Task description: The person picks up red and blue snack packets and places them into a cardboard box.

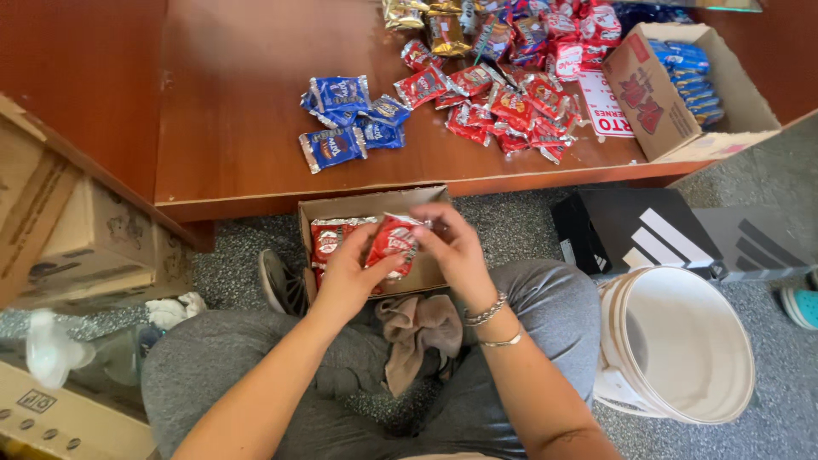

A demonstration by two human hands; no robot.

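Two hands are working over the lap: the left hand (348,277) and the right hand (456,247) are both pinching one red snack packet (392,243) between closed fingers, holding it just above a small cardboard box (362,206) on the floor. That box is holding at least one more red packet (328,238). Beside the right knee, a white plastic bucket (682,341) is lying tilted, showing nothing inside. Farther off, on the wooden table (239,102), about five blue packets (349,119) are lying beside a heap of red packets (511,106) too tangled to count. At the far right, an open carton (656,111) is holding a row of blue packets (690,81).
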